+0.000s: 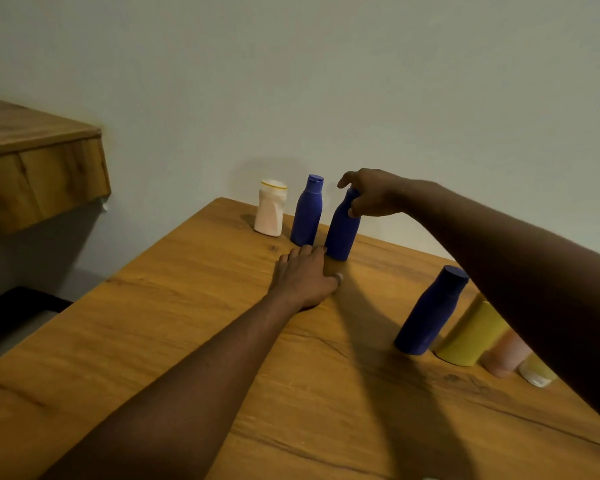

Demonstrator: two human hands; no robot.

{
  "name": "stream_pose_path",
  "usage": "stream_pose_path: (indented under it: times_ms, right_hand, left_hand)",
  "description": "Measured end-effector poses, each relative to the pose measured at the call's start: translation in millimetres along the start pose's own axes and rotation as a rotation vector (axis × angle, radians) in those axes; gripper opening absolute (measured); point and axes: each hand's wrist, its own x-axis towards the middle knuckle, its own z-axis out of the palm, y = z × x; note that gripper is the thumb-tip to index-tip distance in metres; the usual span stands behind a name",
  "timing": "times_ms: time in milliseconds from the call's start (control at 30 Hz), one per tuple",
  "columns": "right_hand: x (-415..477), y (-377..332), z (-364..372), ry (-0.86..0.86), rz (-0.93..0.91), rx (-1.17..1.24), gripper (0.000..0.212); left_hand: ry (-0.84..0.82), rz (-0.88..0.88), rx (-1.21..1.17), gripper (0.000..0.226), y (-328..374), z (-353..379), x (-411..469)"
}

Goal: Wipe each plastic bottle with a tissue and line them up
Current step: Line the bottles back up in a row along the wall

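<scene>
Three bottles stand in a row at the table's far edge: a white bottle (270, 213), a blue bottle (307, 211) and a second blue bottle (343, 233). My right hand (371, 195) grips the neck of that second blue bottle from above, thumb against its shoulder. My left hand (305, 277) lies palm down on the table just in front of the row, fingertips near the bottles' bases. A small pale spot shows at its thumb; I cannot tell whether it is tissue.
At the right, partly under my right forearm, stand a dark blue bottle (430, 313), a yellow bottle (471, 336), a pink bottle (504, 356) and a white-capped one (536, 374). The wooden table (187, 341) meets the wall. A wooden shelf (39, 168) juts out at left.
</scene>
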Motion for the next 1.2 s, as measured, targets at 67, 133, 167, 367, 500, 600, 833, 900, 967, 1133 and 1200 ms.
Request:
stream_pose_path:
  times_ms: [67,133,167,367,500,600,833,900,967,1133,1200]
  right_hand:
    - [-4.2,0.7,-3.0,0.016,0.002,-0.018,0.068]
    - [-12.2,0.0,-8.9,0.029,0.0,-0.028,0.07]
    - [-18.0,0.3,-12.8,0.035,-0.004,-0.031,0.069]
    - [-69.8,2.9,-40.4,-0.068,0.034,0.005,0.047]
    - [-119.1,-0.3,-49.1,-0.193,0.059,0.034,0.043]
    - [-154.2,-2.3,-46.6,-0.234,0.06,-0.015,0.049]
    - [-198.1,7.7,-21.1,-0.161,0.086,-0.154,0.058]
    - [-202.3,10.9,-15.6,-0.143,0.059,-0.173,0.052]
    - [-204.6,13.8,-13.1,-0.121,0.033,-0.18,0.047]
    - [-200.6,19.3,-14.7,-0.078,0.028,-0.138,0.042]
    - [-193.8,21.9,-15.9,-0.05,0.033,-0.114,0.041]
  left_hand:
    - [-0.003,-0.013,-0.025,0.067,0.2,-1.6,-2.5]
    - [-0.007,-0.029,-0.051,0.07,0.5,-4.0,-6.9]
    - [-0.012,-0.036,-0.067,0.071,1.5,-5.6,-10.3]
    - [-0.003,-0.07,-0.216,0.067,16.1,-13.0,-51.1]
    - [0.047,-0.066,-0.374,0.056,40.2,-14.4,-90.2]
    - [0.078,-0.024,-0.487,0.048,64.5,-13.2,-120.6]
    - [0.051,0.017,-0.655,0.043,112.1,-13.8,-153.2]
    - [0.036,0.018,-0.669,0.042,118.7,-12.2,-155.3]
    - [0.025,0.026,-0.664,0.044,122.4,-8.7,-155.3]
    - [0.003,0.015,-0.678,0.055,124.1,-0.8,-148.2]
    - [0.007,-0.002,-0.689,0.057,122.4,1.4,-141.7]
